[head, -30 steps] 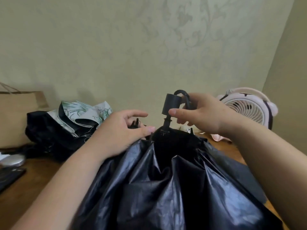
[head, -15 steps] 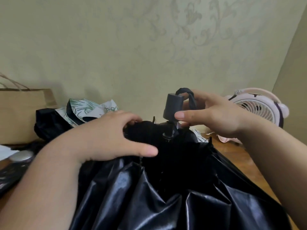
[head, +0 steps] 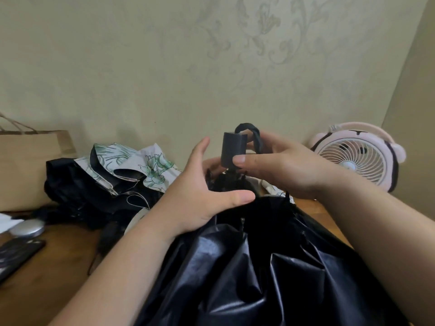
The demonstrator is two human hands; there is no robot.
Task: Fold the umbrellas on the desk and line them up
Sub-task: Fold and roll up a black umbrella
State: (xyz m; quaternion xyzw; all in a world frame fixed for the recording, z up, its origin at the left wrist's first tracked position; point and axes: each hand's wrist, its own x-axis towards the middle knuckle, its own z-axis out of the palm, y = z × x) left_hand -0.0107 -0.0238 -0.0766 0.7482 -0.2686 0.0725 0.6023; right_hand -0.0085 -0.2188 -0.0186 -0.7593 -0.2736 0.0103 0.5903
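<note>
A: In the head view, where is the umbrella being worked on?

B: The black umbrella point(head: 259, 267) fills the near centre. Its glossy canopy is bunched in loose folds towards the viewer, partly over the wooden desk point(head: 58, 267).

A: Which way does it point?

B: Its long axis runs from the near edge up and away towards the far wall. The handle point(head: 233, 149) is at the far, upper end and stands close to upright. The crumpled canopy spreads out at the near end. A black strap loop point(head: 253, 135) arches over the top of the handle.

A: And the hands?

B: The right hand point(head: 282, 168) comes in from the right and pinches the handle. Its thumb is flat on the near face and its fingers are behind, with the strap loop running down by those fingers. The left hand point(head: 200, 196) is spread wide just left of the handle. Its thumb lies across the gathered fabric below the handle and its forefinger is straight and points up. The other fingers reach round the far side, and I can't tell what they touch there.

A: What else is on the desk?

B: Far left of the hands lies a second umbrella point(head: 131, 165), white with green flowers and a black lining, unfolded in a rumpled heap. A brown paper bag point(head: 30, 165) stands behind it against the wall. Near the left edge are a small silver round object point(head: 27, 228) and a dark flat device point(head: 16, 252). At the far right a pink and white fan point(head: 357, 158) stands facing the viewer.
</note>
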